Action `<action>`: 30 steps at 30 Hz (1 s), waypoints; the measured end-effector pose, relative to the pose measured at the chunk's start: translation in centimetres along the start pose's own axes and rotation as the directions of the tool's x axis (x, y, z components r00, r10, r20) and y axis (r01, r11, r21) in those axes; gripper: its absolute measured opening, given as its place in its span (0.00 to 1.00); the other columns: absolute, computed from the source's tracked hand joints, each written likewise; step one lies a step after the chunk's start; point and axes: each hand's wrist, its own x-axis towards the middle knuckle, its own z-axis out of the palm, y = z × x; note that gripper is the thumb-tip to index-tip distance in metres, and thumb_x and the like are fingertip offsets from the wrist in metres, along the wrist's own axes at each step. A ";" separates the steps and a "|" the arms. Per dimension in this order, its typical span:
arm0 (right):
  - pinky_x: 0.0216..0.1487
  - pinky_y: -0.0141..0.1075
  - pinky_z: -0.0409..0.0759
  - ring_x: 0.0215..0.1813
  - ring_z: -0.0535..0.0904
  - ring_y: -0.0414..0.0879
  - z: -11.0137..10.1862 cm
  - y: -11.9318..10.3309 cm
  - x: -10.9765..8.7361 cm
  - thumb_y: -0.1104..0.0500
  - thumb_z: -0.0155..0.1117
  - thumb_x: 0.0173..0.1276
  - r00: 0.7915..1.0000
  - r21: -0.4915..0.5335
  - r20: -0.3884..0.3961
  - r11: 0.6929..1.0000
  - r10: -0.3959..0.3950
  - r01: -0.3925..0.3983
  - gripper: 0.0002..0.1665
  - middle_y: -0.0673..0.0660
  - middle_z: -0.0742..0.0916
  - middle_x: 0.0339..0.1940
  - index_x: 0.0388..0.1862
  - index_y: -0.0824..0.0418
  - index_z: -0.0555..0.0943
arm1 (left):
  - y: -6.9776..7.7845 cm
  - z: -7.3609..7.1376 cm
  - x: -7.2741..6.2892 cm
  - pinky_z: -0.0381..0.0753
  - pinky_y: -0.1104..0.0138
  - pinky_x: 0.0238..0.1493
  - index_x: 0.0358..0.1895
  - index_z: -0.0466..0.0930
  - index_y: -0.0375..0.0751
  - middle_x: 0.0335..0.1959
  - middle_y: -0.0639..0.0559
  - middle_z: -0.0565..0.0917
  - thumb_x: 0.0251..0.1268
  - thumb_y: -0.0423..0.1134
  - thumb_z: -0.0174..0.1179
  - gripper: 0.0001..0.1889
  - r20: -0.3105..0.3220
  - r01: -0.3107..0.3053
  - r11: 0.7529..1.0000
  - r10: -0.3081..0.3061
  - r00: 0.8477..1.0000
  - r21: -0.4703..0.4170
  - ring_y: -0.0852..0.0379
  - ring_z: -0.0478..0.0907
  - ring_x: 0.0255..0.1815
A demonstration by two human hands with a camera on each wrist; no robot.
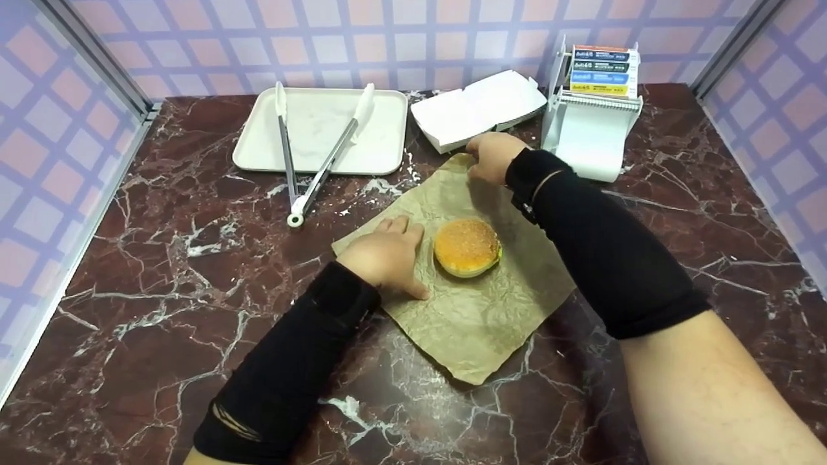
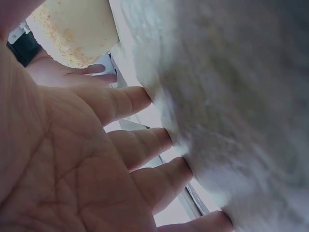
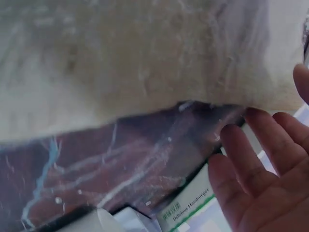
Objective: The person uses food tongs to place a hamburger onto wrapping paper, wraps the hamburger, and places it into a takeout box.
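Observation:
A burger (image 1: 466, 248) with a sesame bun lies on a crinkled sheet of brown wrapping paper (image 1: 481, 336), set diamond-wise on the table. My left hand (image 1: 387, 255) rests on the paper just left of the burger, fingers spread; in the left wrist view its fingertips (image 2: 145, 96) press the paper, with the bun above. My right hand (image 1: 499, 158) is at the paper's far corner. Its fingers (image 3: 241, 150) look nearly straight in the right wrist view, touching the paper's edge, with the thumb apart from them.
Metal tongs (image 1: 323, 168) with white tips lean across a cream tray (image 1: 384, 165) at back left. Behind the right hand sits a white paper box (image 1: 465, 116). A rack (image 1: 597, 110) of small coloured boxes and white paper stands at back right. Patterned walls enclose the dark marbled table (image 1: 161, 271).

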 end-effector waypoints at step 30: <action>0.68 0.52 0.81 0.58 0.87 0.61 0.4 -1.8 -1.9 0.60 0.60 0.79 0.972 0.097 -0.215 0.988 -0.097 0.121 0.14 0.64 0.91 0.54 0.52 0.64 0.89 | -0.1 -0.6 0.7 0.59 0.38 0.82 0.87 0.43 0.44 0.89 0.39 0.38 0.55 0.67 0.73 0.65 0.035 -0.001 1.000 0.000 0.999 0.020 0.36 0.37 0.89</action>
